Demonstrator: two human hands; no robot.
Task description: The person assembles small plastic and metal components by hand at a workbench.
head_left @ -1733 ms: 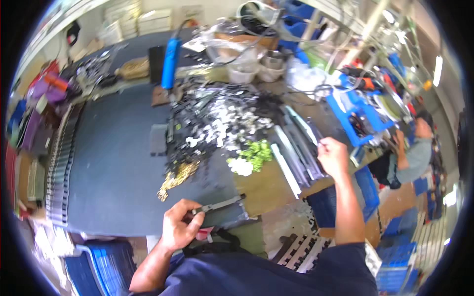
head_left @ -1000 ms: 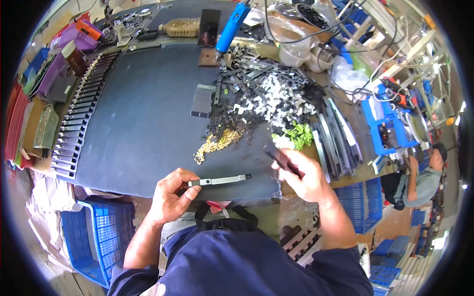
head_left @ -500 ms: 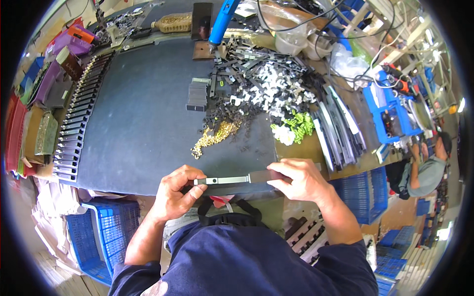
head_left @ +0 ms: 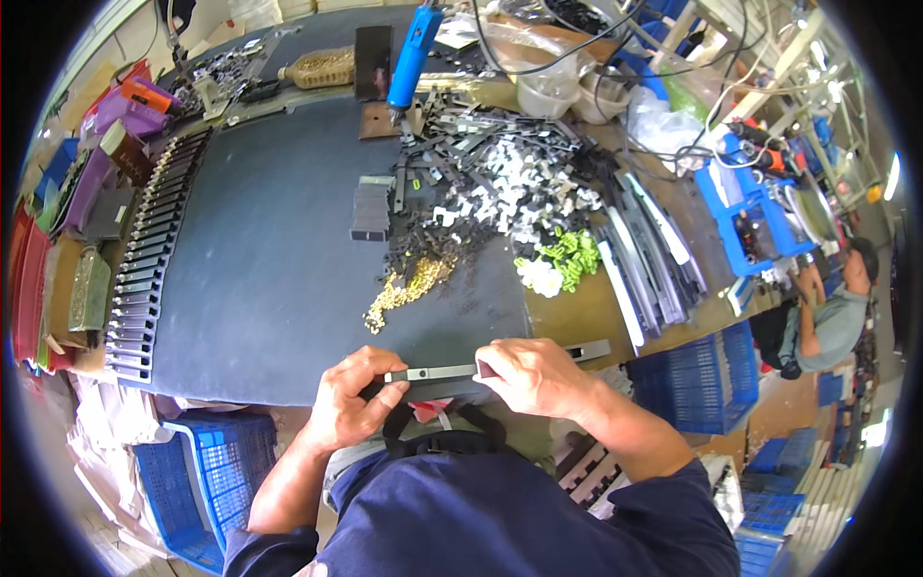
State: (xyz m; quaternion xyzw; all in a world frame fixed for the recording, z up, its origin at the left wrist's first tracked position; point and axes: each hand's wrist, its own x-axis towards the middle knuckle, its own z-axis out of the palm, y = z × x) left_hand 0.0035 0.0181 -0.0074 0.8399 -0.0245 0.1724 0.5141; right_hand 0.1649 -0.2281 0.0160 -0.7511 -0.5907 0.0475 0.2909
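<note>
My left hand [head_left: 358,399] pinches the left end of a slim silver-grey metal bar [head_left: 442,372] with a small round hole, held level at the table's near edge. My right hand [head_left: 538,377] is closed around a dark, channel-like piece [head_left: 486,370] at the middle of the bar. Beyond this hand, a grey slotted strip end [head_left: 591,351] sticks out to the right; whether it belongs to the same bar is hidden by my fingers. Small brass-coloured parts [head_left: 409,288] lie ahead of both hands on the dark mat [head_left: 260,250].
A heap of white and dark parts [head_left: 510,173] spreads behind the green clips [head_left: 575,258]. Above it hangs a blue electric screwdriver [head_left: 415,58]. Dark strips [head_left: 139,279] line the left edge. Long rails [head_left: 654,260] and a blue crate [head_left: 697,380] are rightward; another person [head_left: 832,313] sits far right.
My right hand has slid left along the bar, bringing the dark piece closer to my left hand. A strip end now shows right of it. The view has shifted slightly.
</note>
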